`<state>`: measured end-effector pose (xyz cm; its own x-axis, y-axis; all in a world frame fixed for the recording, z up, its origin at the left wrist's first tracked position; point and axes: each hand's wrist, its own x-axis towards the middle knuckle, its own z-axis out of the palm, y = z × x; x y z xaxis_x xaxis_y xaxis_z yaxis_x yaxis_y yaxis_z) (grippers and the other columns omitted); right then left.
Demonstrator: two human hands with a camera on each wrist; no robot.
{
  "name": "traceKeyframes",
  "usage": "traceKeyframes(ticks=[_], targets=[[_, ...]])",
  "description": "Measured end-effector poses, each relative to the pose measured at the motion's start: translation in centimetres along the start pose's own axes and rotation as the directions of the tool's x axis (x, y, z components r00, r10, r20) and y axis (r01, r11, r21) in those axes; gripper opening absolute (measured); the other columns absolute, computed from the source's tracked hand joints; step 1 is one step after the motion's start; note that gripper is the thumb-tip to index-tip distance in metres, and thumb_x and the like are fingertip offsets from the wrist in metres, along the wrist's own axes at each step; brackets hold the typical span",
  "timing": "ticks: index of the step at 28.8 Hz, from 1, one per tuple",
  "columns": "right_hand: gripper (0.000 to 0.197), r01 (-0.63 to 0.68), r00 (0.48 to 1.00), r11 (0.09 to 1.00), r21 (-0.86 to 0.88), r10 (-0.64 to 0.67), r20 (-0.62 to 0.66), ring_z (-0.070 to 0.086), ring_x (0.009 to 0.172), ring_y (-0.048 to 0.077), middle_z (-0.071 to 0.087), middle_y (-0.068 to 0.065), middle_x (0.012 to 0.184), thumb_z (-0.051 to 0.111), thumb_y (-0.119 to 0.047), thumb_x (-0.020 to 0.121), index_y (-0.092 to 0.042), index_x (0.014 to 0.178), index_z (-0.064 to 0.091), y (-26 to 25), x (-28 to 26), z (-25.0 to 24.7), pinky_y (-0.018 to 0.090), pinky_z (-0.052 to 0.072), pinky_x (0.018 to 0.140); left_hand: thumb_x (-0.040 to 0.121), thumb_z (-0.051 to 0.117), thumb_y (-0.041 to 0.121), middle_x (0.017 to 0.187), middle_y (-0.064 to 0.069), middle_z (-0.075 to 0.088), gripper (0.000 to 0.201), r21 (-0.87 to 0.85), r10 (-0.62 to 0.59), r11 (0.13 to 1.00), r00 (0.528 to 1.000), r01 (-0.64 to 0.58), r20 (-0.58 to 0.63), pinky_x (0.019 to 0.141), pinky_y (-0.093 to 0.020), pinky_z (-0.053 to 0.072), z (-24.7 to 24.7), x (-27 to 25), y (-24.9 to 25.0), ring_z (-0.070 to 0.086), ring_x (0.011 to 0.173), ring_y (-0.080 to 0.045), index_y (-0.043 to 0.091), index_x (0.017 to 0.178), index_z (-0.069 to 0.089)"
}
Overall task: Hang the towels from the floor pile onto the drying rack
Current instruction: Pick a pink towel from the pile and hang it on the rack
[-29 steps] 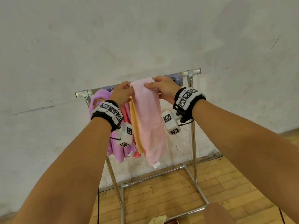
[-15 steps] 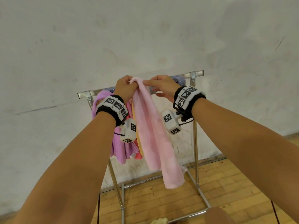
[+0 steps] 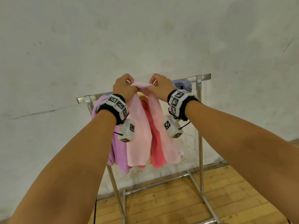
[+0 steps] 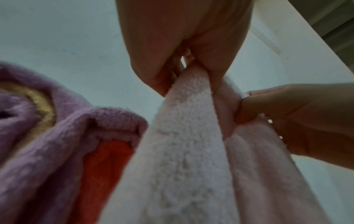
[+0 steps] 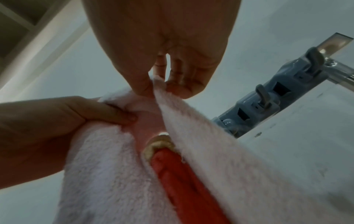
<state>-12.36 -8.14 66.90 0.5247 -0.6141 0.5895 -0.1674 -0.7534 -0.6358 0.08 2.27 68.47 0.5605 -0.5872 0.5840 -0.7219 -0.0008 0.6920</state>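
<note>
A light pink towel (image 3: pixel 139 135) hangs folded from both my hands just above the metal drying rack (image 3: pixel 199 110), its two halves dropping either side of the towels hung there. My left hand (image 3: pixel 125 88) pinches its top fold on the left, and my right hand (image 3: pixel 159 86) pinches it on the right. In the left wrist view the left hand (image 4: pixel 191 72) grips the pink towel (image 4: pixel 184 151). The right wrist view has my right hand (image 5: pixel 159 86) pinching the pink towel's (image 5: pixel 220 151) edge. A purple towel (image 3: pixel 116 151), a red towel (image 3: pixel 157 151) and a yellow towel (image 5: pixel 159 142) hang on the bar.
A grey clip strip (image 3: pixel 182 84) is fixed at the right end of the bar (image 3: pixel 87 98). The rack stands against a pale wall (image 3: pixel 145 38) on a wooden floor (image 3: pixel 169 204). The floor pile is out of view.
Both hands have risen and drawn apart along the top fold. The pink towel, hanging as one narrow strip before, now spreads into two halves over the other towels.
</note>
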Motion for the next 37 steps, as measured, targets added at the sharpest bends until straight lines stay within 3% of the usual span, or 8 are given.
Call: traceKeyframes(ticks=[5, 8, 11, 16, 22, 27, 33, 37], targets=[[0.011, 0.046, 0.998, 0.997, -0.054, -0.049, -0.045, 0.055, 0.079, 0.021, 0.062, 0.004, 0.089, 0.055, -0.018, 0.083, -0.019, 0.094, 0.057, 0.5, 2.1, 0.2, 0.029, 0.042, 0.061, 0.075, 0.057, 0.001, 0.068, 0.005, 0.053, 0.020, 0.155, 0.034, 0.987, 0.999, -0.030, -0.023, 0.051, -0.020, 0.037, 0.1, 2.0, -0.4, 0.047, 0.062, -0.010, 0.020, 0.079, 0.056], [0.012, 0.107, 0.993, 0.978, -0.178, -0.113, -0.023, 0.052, 0.078, 0.022, 0.056, 0.002, 0.089, 0.052, -0.012, 0.083, -0.020, 0.092, 0.053, 0.6, 3.5, 0.4, 0.030, 0.039, 0.064, 0.078, 0.053, 0.002, 0.075, 0.002, 0.055, 0.020, 0.220, 0.051, 0.975, 0.998, -0.041, -0.038, 0.052, -0.020, 0.037, 0.3, 3.2, -0.9, 0.049, 0.068, -0.015, 0.019, 0.085, 0.058], [0.018, 0.133, 0.991, 0.950, -0.283, -0.130, 0.029, 0.051, 0.082, 0.023, 0.051, 0.000, 0.091, 0.051, -0.008, 0.082, -0.024, 0.091, 0.050, 1.3, 4.7, 0.9, 0.031, 0.036, 0.066, 0.077, 0.054, 0.002, 0.083, -0.002, 0.059, 0.020, 0.262, 0.050, 0.964, 0.998, -0.040, -0.031, 0.054, -0.019, 0.038, 0.7, 4.2, -1.7, 0.052, 0.075, -0.020, 0.020, 0.085, 0.059], [0.019, 0.140, 0.990, 0.956, -0.259, -0.138, 0.027, 0.053, 0.083, 0.025, 0.050, -0.002, 0.089, 0.054, -0.008, 0.080, -0.024, 0.089, 0.050, 3.1, 5.4, 2.7, 0.035, 0.043, 0.068, 0.075, 0.053, -0.001, 0.083, -0.003, 0.060, 0.023, 0.286, 0.034, 0.958, 0.999, -0.025, -0.026, 0.066, -0.031, 0.048, 1.5, 5.1, -3.5, 0.055, 0.078, -0.023, 0.019, 0.085, 0.058], [0.015, 0.158, 0.987, 0.934, -0.321, -0.140, 0.080, 0.052, 0.085, 0.021, 0.054, 0.001, 0.098, 0.055, -0.012, 0.084, -0.018, 0.098, 0.056, 4.0, 5.5, 4.4, 0.030, 0.037, 0.067, 0.073, 0.060, 0.004, 0.084, -0.002, 0.062, 0.019, 0.307, 0.022, 0.952, 1.000, -0.015, -0.022, 0.055, -0.023, 0.035, 1.6, 5.7, -5.5, 0.054, 0.079, -0.022, 0.021, 0.081, 0.058], [0.018, 0.164, 0.978, 0.922, -0.352, -0.105, 0.181, 0.057, 0.090, 0.025, 0.059, 0.004, 0.101, 0.054, -0.011, 0.082, -0.018, 0.098, 0.056, 3.5, 5.5, 4.7, 0.038, 0.051, 0.076, 0.074, 0.064, 0.006, 0.088, -0.002, 0.061, 0.020, 0.326, 0.001, 0.945, 1.000, 0.001, -0.007, 0.053, -0.020, 0.035, 1.6, 5.8, -5.7, 0.054, 0.080, -0.021, 0.021, 0.084, 0.057], [0.025, 0.158, 0.959, 0.919, -0.360, -0.056, 0.279, 0.059, 0.094, 0.024, 0.063, 0.005, 0.109, 0.059, -0.013, 0.083, -0.016, 0.107, 0.057, 2.4, 4.7, 4.0, 0.032, 0.048, 0.072, 0.079, 0.066, 0.015, 0.091, -0.001, 0.061, 0.015, 0.330, -0.053, 0.943, 0.998, 0.038, 0.036, 0.061, -0.024, 0.039, 1.3, 5.3, -5.1, 0.055, 0.083, -0.020, 0.020, 0.093, 0.060], [0.036, 0.113, 0.945, 0.949, -0.295, -0.012, 0.325, 0.061, 0.095, 0.026, 0.062, 0.008, 0.109, 0.064, -0.026, 0.084, -0.013, 0.115, 0.051, 1.6, 3.7, 3.7, 0.038, 0.051, 0.076, 0.077, 0.073, 0.025, 0.099, -0.002, 0.062, 0.022, 0.324, -0.105, 0.943, 0.993, 0.080, 0.060, 0.072, -0.027, 0.042, 0.6, 4.8, -4.5, 0.056, 0.089, -0.020, 0.019, 0.097, 0.065]])
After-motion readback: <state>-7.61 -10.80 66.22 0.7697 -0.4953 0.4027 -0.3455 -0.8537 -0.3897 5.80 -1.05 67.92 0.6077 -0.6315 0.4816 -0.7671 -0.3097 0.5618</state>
